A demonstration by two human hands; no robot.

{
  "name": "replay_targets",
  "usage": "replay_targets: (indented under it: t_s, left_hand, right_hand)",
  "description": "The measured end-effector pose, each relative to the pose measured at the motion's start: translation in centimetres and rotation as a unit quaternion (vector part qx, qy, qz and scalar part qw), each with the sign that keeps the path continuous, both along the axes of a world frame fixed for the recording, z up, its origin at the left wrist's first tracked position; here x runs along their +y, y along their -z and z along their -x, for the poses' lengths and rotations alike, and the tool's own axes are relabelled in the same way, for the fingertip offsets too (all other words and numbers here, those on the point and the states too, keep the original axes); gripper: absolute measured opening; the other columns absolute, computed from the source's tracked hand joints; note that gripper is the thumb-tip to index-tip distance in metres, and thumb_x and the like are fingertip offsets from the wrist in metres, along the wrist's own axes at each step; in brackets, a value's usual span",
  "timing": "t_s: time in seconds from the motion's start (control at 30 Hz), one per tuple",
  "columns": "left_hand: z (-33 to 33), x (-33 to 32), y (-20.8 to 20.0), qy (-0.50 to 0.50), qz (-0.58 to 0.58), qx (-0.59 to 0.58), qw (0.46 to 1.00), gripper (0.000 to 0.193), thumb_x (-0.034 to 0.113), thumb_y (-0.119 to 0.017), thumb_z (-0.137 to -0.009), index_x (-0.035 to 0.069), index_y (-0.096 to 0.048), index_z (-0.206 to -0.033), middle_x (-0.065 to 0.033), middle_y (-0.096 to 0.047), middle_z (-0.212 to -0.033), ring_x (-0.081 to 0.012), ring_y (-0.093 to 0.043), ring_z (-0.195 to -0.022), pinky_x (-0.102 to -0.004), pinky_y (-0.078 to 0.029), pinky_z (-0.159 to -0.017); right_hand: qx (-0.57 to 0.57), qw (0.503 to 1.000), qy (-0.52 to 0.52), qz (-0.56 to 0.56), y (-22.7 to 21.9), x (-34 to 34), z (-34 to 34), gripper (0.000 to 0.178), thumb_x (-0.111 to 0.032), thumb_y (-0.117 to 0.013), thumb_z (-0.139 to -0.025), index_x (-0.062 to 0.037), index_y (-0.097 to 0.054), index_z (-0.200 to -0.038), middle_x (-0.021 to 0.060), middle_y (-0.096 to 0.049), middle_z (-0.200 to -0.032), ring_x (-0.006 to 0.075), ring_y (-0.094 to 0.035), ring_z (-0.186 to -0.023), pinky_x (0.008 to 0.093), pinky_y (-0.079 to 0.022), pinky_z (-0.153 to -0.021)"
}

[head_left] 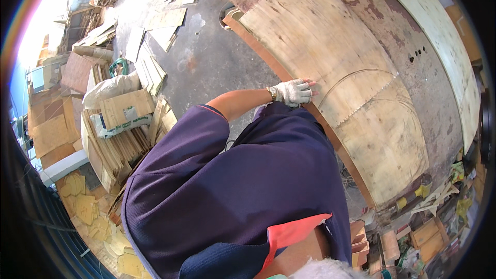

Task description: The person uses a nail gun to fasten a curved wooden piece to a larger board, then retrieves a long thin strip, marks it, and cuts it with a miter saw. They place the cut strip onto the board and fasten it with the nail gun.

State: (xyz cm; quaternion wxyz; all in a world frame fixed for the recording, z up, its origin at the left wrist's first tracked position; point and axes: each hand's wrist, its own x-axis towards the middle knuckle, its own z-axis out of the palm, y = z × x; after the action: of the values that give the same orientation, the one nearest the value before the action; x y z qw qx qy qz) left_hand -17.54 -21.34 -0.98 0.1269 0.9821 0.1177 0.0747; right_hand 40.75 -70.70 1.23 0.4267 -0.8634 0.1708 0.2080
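Note:
My left hand wears a whitish knitted glove with bare fingertips and a watch at the wrist. It lies at the near edge of a large plywood sheet, fingers stretched out over its margin. A curved dark line and a jagged seam cross the sheet near the hand. Beneath the plywood, a reddish-brown board edge shows along the side toward my body. At the bottom edge of the view, a pale fuzzy patch resembles the same glove; its fingers are hidden, so I cannot tell what my right hand holds.
To the left stand stacked wood panels and a white sack. Flat boards lie on the grey floor. Beyond the sheet runs a long pale panel. Wooden boxes and scraps clutter the lower right.

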Motion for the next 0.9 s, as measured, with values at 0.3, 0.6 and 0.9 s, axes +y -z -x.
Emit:
replay_targets:
  t_s: [0.3,0.6,0.9]
  left_hand:
    - [0.0,0.2,0.1,-0.002,-0.016,-0.010,1.000,0.056,0.039,-0.065,-0.080,0.014,-0.063,-0.131,-0.0073,-0.045,-0.156,-0.0366,-0.038,-0.147,-0.0529,-0.033,-0.120]
    - [-0.3,0.0,-2.7,-0.235,0.094,-0.029,0.967,0.062,0.033,-0.066,-0.090,0.015,-0.049,-0.146,-0.0148,-0.036,-0.161,-0.0340,-0.033,-0.150,-0.0536,-0.023,-0.123]
    - [6.2,10.3,-4.4,-0.876,0.085,-0.277,0.386,0.065,0.033,-0.062,-0.095,-0.004,-0.039,-0.143,-0.0261,-0.053,-0.141,-0.0424,-0.051,-0.130,-0.0461,-0.042,-0.107]
  right_hand:
    - [-0.003,1.000,0.000,0.006,-1.2,1.1,1.3,0.047,-0.034,-0.065,-0.095,-0.0049,-0.060,-0.132,0.0166,-0.064,-0.116,0.0291,-0.063,-0.096,0.0419,-0.055,-0.074]
    - [0.004,1.000,0.021,0.008,-1.5,1.5,1.6,0.044,-0.032,-0.064,-0.095,-0.0059,-0.061,-0.130,0.0134,-0.063,-0.120,0.0296,-0.064,-0.094,0.0429,-0.056,-0.076]
    - [0.008,1.000,0.029,-0.005,-1.3,1.2,1.2,0.048,-0.034,-0.068,-0.093,-0.0122,-0.060,-0.135,0.0104,-0.060,-0.129,0.0300,-0.064,-0.097,0.0436,-0.056,-0.076]
